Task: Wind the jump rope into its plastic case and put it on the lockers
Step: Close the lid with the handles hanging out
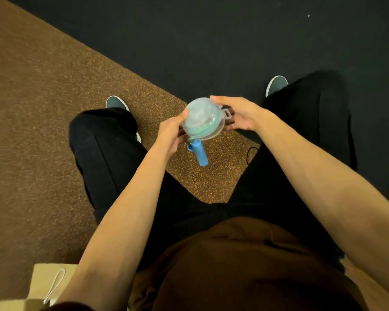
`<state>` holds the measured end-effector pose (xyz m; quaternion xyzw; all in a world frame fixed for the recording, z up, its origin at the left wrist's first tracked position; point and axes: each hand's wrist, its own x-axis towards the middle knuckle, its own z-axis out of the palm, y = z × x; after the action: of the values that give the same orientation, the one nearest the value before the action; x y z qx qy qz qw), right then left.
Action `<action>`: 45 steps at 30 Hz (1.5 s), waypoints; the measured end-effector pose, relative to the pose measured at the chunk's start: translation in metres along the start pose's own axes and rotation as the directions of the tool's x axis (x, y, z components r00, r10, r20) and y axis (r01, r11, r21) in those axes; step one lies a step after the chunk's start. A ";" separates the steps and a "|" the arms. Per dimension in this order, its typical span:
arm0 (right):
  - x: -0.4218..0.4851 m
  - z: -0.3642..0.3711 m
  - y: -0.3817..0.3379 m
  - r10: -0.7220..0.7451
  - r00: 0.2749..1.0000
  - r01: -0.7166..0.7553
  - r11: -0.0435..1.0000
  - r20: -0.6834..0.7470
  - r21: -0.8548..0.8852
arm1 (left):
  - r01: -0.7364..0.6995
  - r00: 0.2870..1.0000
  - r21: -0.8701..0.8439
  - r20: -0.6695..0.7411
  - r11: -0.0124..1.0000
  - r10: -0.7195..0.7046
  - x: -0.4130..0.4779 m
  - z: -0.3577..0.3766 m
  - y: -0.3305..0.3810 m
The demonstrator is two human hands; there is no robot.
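Observation:
A round, translucent plastic case [202, 117] is held between both hands above my legs. Coils of blue-green jump rope show through its lower rim. A blue handle [200, 154] hangs out from under the case and points down. My left hand [170, 135] grips the case's left side from below, thumb on the dome. My right hand [238, 114] holds the right side, fingertips on the top edge, close to a small plastic tab [226, 113]. The lockers are not in view.
I stand with both shoes [117, 103] on the floor, where brown speckled carpet [43, 108] meets a dark floor area [211, 41]. A paper bag with a white handle [52, 286] stands at the lower left.

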<state>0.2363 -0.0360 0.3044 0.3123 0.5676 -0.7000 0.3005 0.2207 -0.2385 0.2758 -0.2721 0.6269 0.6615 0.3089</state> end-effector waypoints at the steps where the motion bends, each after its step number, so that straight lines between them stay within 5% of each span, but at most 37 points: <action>1: 0.001 0.002 0.002 0.006 1.000 -0.006 0.999 -0.003 0.032 | 0.000 1.000 -0.047 -0.017 0.999 -0.001 0.001 0.000 0.000; 7: 0.002 0.031 0.018 -0.052 0.996 0.028 0.959 0.079 0.281 | -0.032 0.996 -0.204 -0.086 0.978 0.015 -0.003 0.000 -0.005; 13: 0.006 0.030 0.018 -0.101 0.994 0.086 0.938 0.028 0.336 | -0.137 0.987 0.103 -0.069 0.985 0.145 0.000 0.001 -0.016; 19: 0.011 0.024 0.017 -0.074 0.996 0.086 0.906 -0.045 0.415 | -0.289 0.948 0.361 -0.018 0.887 0.316 -0.004 0.002 -0.021; 29: 0.012 0.022 0.013 -0.088 0.983 0.158 0.855 -0.162 0.493 | -0.455 0.851 0.494 -0.005 0.741 0.526 -0.012 0.008 -0.022; 36: 0.011 0.030 0.021 -0.121 0.966 0.222 0.842 -0.229 0.492 | -0.382 0.899 0.296 -0.100 0.875 0.426 -0.013 0.012 -0.023; 45: 0.018 0.025 0.025 -0.176 0.916 0.340 0.817 -0.361 0.466 | -0.250 0.966 0.024 -0.061 0.968 0.251 -0.016 0.015 -0.021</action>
<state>0.2419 -0.0662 0.2799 0.4037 0.4337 -0.8054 0.0159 0.2476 -0.2237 0.2751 -0.2089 0.6711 0.6812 0.2049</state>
